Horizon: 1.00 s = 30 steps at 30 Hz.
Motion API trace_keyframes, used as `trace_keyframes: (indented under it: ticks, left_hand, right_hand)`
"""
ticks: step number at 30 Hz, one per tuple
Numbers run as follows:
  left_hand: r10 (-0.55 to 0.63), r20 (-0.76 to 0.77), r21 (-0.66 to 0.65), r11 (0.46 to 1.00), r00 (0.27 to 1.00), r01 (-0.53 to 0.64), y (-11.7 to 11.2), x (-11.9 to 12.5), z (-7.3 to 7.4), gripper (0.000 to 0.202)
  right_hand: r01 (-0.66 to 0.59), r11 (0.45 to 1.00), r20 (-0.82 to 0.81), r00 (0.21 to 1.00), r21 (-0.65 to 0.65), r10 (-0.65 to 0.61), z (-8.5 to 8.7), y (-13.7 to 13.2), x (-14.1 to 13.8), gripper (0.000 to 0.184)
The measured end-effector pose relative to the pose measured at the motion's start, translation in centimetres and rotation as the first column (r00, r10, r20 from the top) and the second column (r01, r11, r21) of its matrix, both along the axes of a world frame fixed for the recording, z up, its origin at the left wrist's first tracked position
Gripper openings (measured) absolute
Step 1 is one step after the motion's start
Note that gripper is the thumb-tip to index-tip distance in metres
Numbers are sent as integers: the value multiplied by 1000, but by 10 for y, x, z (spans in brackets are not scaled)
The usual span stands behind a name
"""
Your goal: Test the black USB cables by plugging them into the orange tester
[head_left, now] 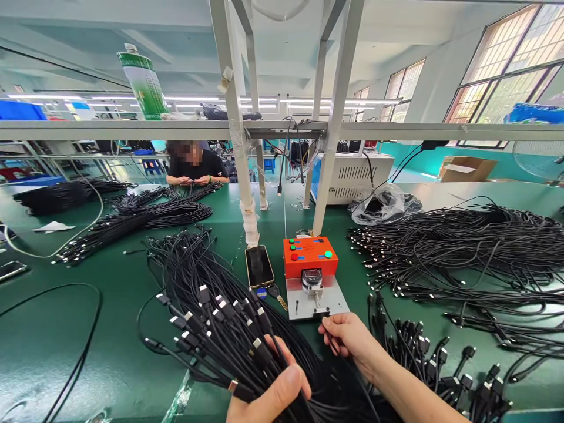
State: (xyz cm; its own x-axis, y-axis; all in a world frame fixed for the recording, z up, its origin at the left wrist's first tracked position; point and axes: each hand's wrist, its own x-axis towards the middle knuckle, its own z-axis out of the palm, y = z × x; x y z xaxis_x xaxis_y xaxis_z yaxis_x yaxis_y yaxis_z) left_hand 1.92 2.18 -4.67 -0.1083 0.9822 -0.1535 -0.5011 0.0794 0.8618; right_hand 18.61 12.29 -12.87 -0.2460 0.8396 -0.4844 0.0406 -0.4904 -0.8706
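Note:
My left hand [275,385] is closed around several black USB cables [220,323], whose plugs with bare metal ends fan out above and left of the fingers. The rest of that bunch lies on the green table behind and under the hand. In front of the orange test box [311,255], my right hand [348,338] pinches one black cable [331,341] close to its end. That end meets the front edge of the box's metal plate [302,305]; the fingers hide whether it is inserted. A round digital gauge [312,277] sits on the plate.
A phone [259,266] and keys [275,294] lie left of the box. More cable bundles [462,247] cover the right side; others [150,211] lie at the back left. White frame posts [240,147] rise behind the box. Across the table sits another person [198,167].

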Motion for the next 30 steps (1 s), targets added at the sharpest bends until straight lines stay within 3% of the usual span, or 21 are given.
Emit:
trace_keyframes:
  ticks: [8, 18, 24, 30]
  left_hand:
    - [-71, 205, 0, 997, 976, 72, 8, 0, 3, 28]
    - [-35, 145, -40, 998, 989, 41, 8, -2, -4, 21]
    - [-268, 253, 132, 961, 930, 241, 25, -10, -23, 16]
    - [-351, 271, 204, 931, 896, 303, 36, -15, -32, 20]
  right_hand:
    - [7, 1000, -8, 1000, 5, -7, -3, 1, 0, 30]
    - [5, 1000, -24, 1000, -17, -6, -3, 1, 0, 29]
    - [4, 1000, -18, 1000, -21, -5, 0, 0, 0, 29]
    - [12, 999, 5, 1000, -49, -12, 5, -1, 1, 28]
